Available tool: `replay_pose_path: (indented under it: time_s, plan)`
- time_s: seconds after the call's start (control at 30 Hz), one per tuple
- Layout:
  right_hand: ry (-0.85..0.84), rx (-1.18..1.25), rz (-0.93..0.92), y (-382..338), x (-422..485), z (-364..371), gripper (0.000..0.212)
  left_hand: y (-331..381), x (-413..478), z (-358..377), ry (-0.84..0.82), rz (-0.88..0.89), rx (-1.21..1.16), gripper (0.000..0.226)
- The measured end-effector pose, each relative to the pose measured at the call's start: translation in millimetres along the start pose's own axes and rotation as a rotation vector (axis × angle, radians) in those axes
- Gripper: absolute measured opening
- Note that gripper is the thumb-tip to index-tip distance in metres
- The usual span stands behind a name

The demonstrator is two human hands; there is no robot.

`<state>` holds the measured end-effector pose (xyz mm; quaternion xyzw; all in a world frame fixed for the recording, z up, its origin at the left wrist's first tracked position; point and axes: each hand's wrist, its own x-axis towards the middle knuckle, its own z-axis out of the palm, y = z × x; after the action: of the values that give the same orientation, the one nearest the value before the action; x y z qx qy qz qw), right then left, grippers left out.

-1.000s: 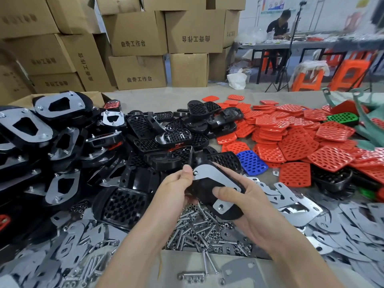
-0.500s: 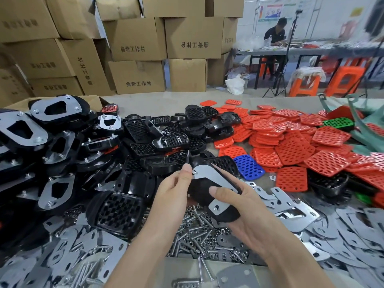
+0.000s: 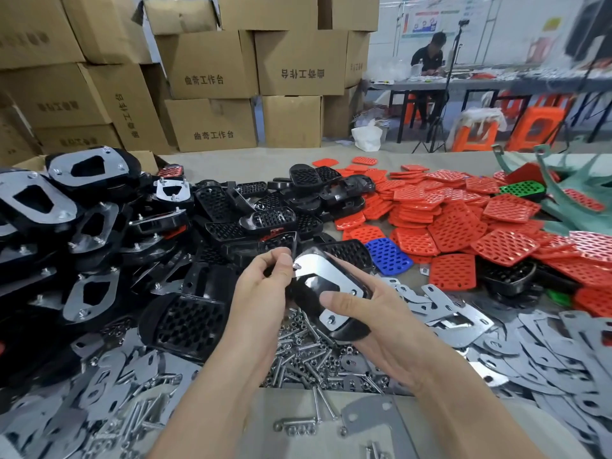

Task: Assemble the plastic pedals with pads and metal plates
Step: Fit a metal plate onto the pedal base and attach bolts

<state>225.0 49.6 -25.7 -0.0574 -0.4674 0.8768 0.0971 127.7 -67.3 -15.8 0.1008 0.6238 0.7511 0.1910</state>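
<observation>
Cardboard boxes (image 3: 205, 61) behind bench (image 3: 231, 160), at least 4 printed 曲奇工作台 (1 upside down). On bench: heap of black pedals (image 3: 212, 200) at left, red pads (image 3: 453, 226) w/ 1 blue pad (image 3: 387, 256) at right, loose plates (image 3: 546, 352) near right, bolt/nut pile (image 3: 308, 352) centre. Held pedal (image 3: 308, 293) over that pile, its plate (image 3: 318, 265) facing up: right grip (image 3: 387, 329) curled round lower end, left grip (image 3: 265, 293) pinching small fastener (image 3: 297, 266) at plate's top corner. Holds same as 0.5 s ago, more plate face showing.
</observation>
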Motion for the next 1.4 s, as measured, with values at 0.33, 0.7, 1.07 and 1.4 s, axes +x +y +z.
replay_pose_path:
  time_s: [0.33, 0.7, 1.07, 1.4]
  plan:
    - [0.035, -0.207, 0.007, 7, 3, -5, 0.037, 0, -3, 3, 0.068, 0.153, 0.177, 0.028]
    - [-0.141, -0.074, -0.020, 8, 2, -5, 0.056, 1, -3, 2, 0.119, 0.331, 0.234, 0.017]
    - [0.264, -0.283, -0.127, 22, 15, -8, 0.043, -3, -6, 2, 0.174, 0.448, 0.159, 0.018]
    - [0.160, -0.309, -0.161, 23, 13, -6, 0.029, 0, 2, -6, 0.094, 0.229, -0.039, 0.019]
